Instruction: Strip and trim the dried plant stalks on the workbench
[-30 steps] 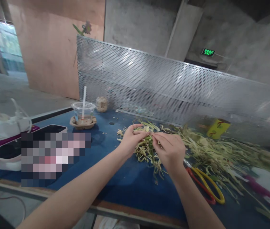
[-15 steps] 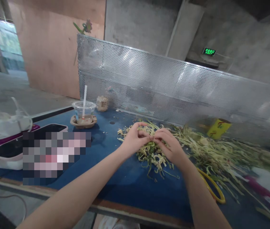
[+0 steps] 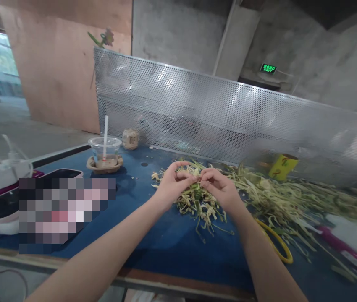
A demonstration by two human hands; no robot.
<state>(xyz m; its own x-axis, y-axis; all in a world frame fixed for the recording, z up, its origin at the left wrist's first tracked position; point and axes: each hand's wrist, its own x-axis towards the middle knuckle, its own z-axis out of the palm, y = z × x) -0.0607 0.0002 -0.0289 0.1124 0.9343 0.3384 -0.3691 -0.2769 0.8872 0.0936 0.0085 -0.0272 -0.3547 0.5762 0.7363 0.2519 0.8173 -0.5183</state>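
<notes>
In the head view, the stem (image 3: 198, 196) hangs over the pile (image 3: 209, 213), its upper end covered by the fingers. The left hand (image 3: 174, 184) pinches it between thumb and fingers, index finger arched clear. The right hand (image 3: 221, 188) has its fingertips drawn together against the same spot; I cannot tell whether they grip the stem or only touch it. Both hands hide much of the pile's upper part.

Right of the pile, the right forearm covers most of the scissors, leaving a yellow handle (image 3: 279, 245) in sight. Farther right, the stalks (image 3: 279, 201) blur toward the frame's edge, where a power strip (image 3: 351, 253) is cut off. Left of the pile, a pixelated patch (image 3: 68, 209) masks part of a phone (image 3: 0, 203), itself cut off at the edge. Behind and left of the pile stand a cup (image 3: 112, 155) and a jar (image 3: 130, 139), contents of the jar unclear.

High beyond the pile, a green sign (image 3: 268, 68) reads "EXIT" under smaller characters. Behind and right of the pile, a yellow tube (image 3: 284, 167) bears a red mark, illegible.

The stem's long axis runs roughly up and down, its lower end pointing toward the table's near edge.
</notes>
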